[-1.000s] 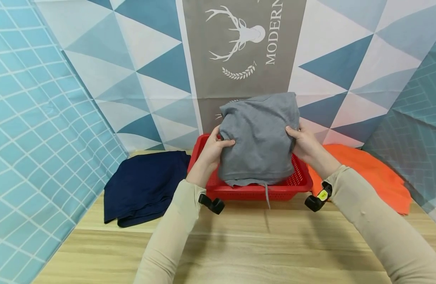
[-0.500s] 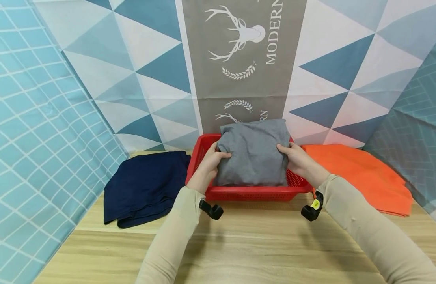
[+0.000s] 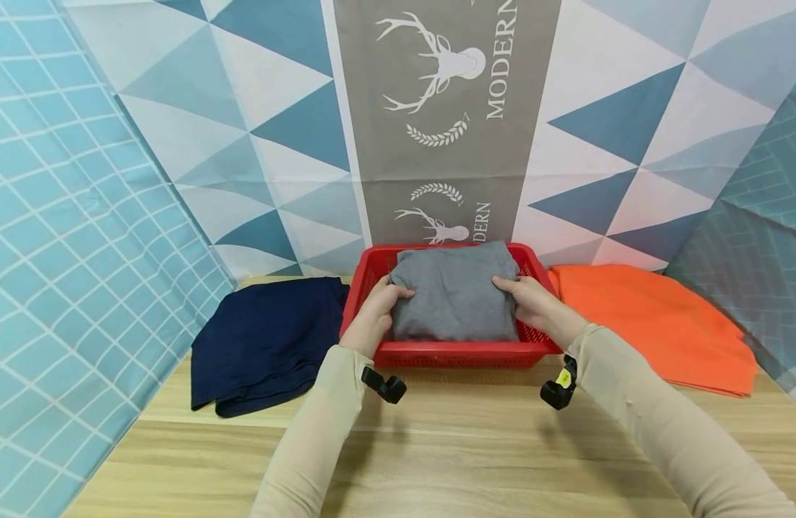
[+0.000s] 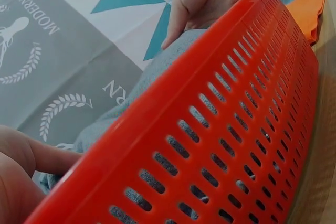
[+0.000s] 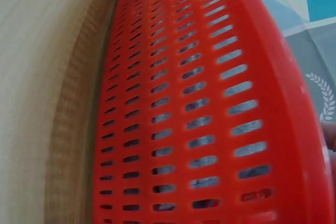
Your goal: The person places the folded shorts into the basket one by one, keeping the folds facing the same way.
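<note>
A folded grey garment [image 3: 456,298] lies inside the red perforated plastic basket [image 3: 463,348], its far edge resting up near the back rim. My left hand [image 3: 380,308] grips its left side, thumb on top and the other fingers hidden beneath or behind the cloth. On the opposite side my right hand [image 3: 535,303] holds the garment the same way. In the left wrist view, grey cloth [image 4: 181,45] rises over the rim between the two hands. The right wrist view mostly takes in the basket's slotted wall [image 5: 210,98], with grey cloth showing through the slots.
A folded navy garment [image 3: 268,345] lies on the wooden table [image 3: 450,446] left of the basket. Right of it is a folded orange garment [image 3: 650,324], close against the basket's side. Patterned wall coverings [image 3: 294,144] stand directly behind and at both sides.
Both hands have lowered the grey garment from above the basket down into it. The hanging cord seen a second ago is out of sight. The basket and the other garments look unmoved.
</note>
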Demonstrator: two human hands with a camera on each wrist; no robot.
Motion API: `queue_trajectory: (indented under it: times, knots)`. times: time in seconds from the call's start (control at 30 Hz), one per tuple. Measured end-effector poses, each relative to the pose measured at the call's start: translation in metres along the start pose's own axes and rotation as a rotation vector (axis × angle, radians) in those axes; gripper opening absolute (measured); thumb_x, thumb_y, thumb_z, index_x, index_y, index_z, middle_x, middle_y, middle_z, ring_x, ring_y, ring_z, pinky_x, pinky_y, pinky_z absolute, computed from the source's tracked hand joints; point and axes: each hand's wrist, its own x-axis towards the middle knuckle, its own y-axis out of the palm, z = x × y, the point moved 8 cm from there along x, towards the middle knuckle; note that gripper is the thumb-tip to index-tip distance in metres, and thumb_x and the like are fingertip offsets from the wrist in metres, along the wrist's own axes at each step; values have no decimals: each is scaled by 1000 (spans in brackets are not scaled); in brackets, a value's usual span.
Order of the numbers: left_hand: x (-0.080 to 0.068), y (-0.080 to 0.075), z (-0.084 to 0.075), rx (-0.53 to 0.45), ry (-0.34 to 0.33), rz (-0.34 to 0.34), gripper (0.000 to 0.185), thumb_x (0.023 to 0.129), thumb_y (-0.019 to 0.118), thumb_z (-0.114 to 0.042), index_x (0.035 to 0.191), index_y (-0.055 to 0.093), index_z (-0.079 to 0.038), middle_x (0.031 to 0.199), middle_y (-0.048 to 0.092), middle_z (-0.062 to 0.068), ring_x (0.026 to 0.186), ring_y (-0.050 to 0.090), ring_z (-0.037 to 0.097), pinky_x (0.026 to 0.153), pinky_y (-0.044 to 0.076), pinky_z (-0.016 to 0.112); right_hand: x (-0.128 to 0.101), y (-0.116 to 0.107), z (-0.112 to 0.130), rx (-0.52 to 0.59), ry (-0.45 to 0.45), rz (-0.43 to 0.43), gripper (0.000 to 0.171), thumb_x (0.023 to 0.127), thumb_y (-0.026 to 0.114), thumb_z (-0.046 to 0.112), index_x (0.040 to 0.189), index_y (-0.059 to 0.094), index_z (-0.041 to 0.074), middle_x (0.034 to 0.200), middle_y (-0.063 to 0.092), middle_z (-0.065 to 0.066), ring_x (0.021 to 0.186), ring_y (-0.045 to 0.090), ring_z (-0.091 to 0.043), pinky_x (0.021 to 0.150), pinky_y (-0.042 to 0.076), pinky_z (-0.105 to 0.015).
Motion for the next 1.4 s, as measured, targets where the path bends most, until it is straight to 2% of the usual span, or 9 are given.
queue_trajectory:
  times: [0.23,0.5,0.7,0.8,1.0,1.13,1.23,1.3,1.4]
  knots:
    - [2,-2,4,-3,-21,-18,68,81,54,2,142,28,-11,142,32,10,127,30,26,107,24,43,3,-2,-12,-25,43,-25,58,96,41,22,142,15,-2,118,38,-5,107,39,-17,107,26,-40]
    - [2,0,4,-50,-29,-16,59,82,53,3,136,33,-10,137,36,9,123,33,27,106,26,44,5,-1,-17,-51,24,-33,59,95,40,15,141,11,-6,138,21,-15,127,21,-26,111,16,-42]
    - [0,-2,6,-15,-46,-35,64,82,51,3,140,27,-12,140,30,10,125,28,29,107,22,46,2,1,-15,-77,21,-55,73,85,41,4,141,-4,-7,145,4,-19,132,4,-31,112,2,-45]
    - [-1,-3,6,19,-46,-39,68,81,50,4,142,24,-11,141,27,11,125,26,29,107,21,45,0,1,-17,-119,35,-40,79,84,42,3,140,-14,-5,148,-5,-20,134,-2,-32,111,-1,-46]
    - [-3,-9,8,109,-50,-78,68,76,49,4,139,26,-4,136,28,13,118,26,28,94,28,38,0,4,-24,-211,55,17,73,92,42,6,142,-9,-5,148,1,-23,135,6,-34,111,6,-47]
    - [-4,-12,8,129,-51,-102,69,77,50,3,141,24,-3,138,28,12,117,26,25,92,27,35,0,5,-27,-226,51,33,69,92,42,6,143,-3,-4,146,10,-23,132,13,-34,111,10,-48]
    - [-6,-14,8,146,-52,-133,51,77,52,2,127,40,0,124,38,10,108,31,24,86,30,33,1,7,-27,-239,48,38,64,93,42,6,143,3,-4,144,15,-23,131,18,-34,110,14,-48]
    - [-8,-16,10,160,-67,-169,32,76,53,0,107,49,-2,109,41,8,101,33,24,78,32,33,1,7,-27,-269,49,37,62,93,41,6,142,5,-5,144,17,-24,130,20,-34,109,17,-48]
    - [-12,-20,12,165,-99,-212,16,73,55,-4,87,49,-7,98,41,5,98,35,24,74,31,33,0,4,-28,-318,72,17,62,93,41,6,142,6,-8,143,17,-26,129,21,-34,109,18,-47]
